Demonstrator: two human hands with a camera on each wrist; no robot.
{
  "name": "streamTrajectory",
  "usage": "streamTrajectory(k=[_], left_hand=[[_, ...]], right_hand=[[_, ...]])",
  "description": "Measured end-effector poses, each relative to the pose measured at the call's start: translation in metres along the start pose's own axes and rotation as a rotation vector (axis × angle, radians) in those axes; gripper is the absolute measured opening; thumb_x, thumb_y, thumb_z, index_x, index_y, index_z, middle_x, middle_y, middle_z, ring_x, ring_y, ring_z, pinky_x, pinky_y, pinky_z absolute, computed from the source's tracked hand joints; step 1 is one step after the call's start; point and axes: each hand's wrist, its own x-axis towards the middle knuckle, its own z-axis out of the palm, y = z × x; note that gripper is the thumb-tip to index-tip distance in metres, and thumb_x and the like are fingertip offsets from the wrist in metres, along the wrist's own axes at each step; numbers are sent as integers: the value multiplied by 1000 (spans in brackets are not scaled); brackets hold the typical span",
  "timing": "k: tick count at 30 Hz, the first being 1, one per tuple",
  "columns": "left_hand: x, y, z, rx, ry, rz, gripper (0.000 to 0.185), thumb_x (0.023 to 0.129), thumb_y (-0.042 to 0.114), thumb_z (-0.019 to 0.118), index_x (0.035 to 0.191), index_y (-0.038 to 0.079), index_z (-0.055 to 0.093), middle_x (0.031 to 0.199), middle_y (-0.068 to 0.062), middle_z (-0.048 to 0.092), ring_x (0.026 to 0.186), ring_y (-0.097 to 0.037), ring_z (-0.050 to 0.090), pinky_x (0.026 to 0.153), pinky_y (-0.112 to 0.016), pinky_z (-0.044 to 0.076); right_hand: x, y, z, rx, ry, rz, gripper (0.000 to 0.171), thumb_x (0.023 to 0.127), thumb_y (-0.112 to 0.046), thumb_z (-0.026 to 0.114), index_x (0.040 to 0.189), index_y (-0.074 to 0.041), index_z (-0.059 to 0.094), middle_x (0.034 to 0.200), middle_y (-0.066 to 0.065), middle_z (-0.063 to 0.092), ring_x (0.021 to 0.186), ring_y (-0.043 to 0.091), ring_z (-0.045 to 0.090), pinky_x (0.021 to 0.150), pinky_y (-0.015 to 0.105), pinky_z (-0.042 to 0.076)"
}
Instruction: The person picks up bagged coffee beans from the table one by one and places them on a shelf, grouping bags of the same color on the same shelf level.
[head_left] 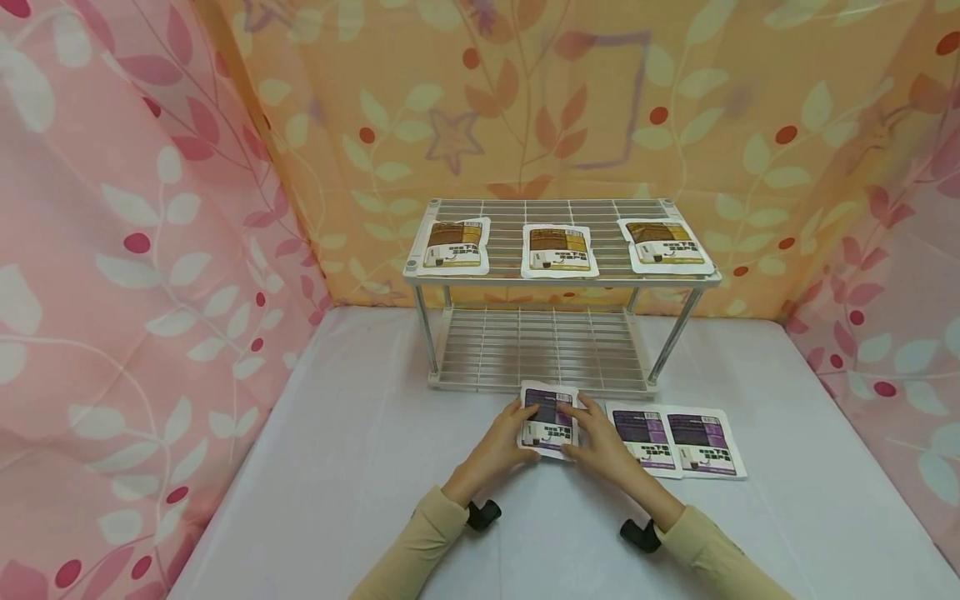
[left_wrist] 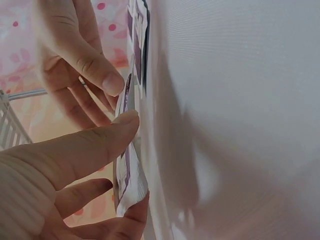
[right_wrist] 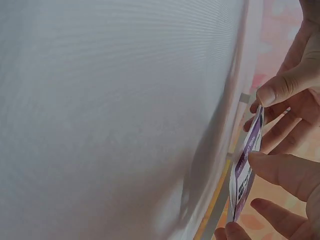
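Note:
Both hands hold one flat white packet (head_left: 549,429) with a purple and dark printed panel, just in front of the wire rack. My left hand (head_left: 491,446) pinches its left edge, the thumb near the lower corner. At the opposite edge my right hand (head_left: 606,447) grips it with thumb and fingers. Seen edge-on in the left wrist view, the packet (left_wrist: 125,175) lies between thumbs and fingers, close over the table. The right wrist view shows the purple print of the packet (right_wrist: 248,155) facing the thumbs. Two similar purple packets (head_left: 708,446) lie side by side beyond my right hand.
A two-tier white wire rack (head_left: 487,350) with metal legs stands at the back of the white table (head_left: 337,467). On its top shelf lie three brown-and-yellow packets (head_left: 558,250) in a spaced row. Floral cloth (head_left: 480,100) hangs behind and at both sides.

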Motion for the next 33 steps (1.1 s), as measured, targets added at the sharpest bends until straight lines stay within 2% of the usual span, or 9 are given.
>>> streamTrajectory(k=[5, 9, 16, 22, 33], left_hand=[[-1, 1, -5, -24, -4, -6, 78, 69, 9, 80, 137, 3, 42, 145, -28, 27, 131, -42, 32, 105, -49, 34], [0, -2, -8, -19, 21, 0, 78, 68, 8, 80, 137, 2, 43, 146, -27, 28, 131, -42, 33, 105, -50, 33], [3, -7, -11, 21, 49, -9, 79, 68, 12, 81, 137, 4, 43, 146, -26, 29, 129, -43, 35, 104, -49, 35], [3, -9, -16, 47, 81, 4, 75, 71, 14, 80, 136, 2, 44, 143, -27, 33, 126, -45, 37, 103, -50, 36], [2, -14, -25, 65, 81, 9, 77, 68, 10, 80, 136, 0, 44, 142, -30, 31, 123, -49, 37, 100, -52, 38]], right_hand=[[1, -5, -1, 15, 6, -5, 64, 66, -5, 80, 125, 0, 56, 137, 35, 34, 118, 51, 43, 92, 61, 40], [3, -9, 0, 19, 3, -16, 67, 65, -6, 81, 127, -1, 55, 140, 35, 29, 117, 49, 46, 90, 57, 44], [8, -12, 2, -8, -11, -41, 71, 64, -12, 83, 128, -1, 54, 144, 32, 25, 121, 46, 43, 92, 60, 40], [14, -14, 4, -24, -2, -44, 72, 64, -10, 83, 129, -2, 53, 144, 30, 26, 120, 43, 44, 94, 57, 40], [23, -20, 7, -14, -79, -40, 76, 64, -9, 82, 131, 1, 49, 148, 29, 20, 132, 46, 26, 103, 58, 30]])
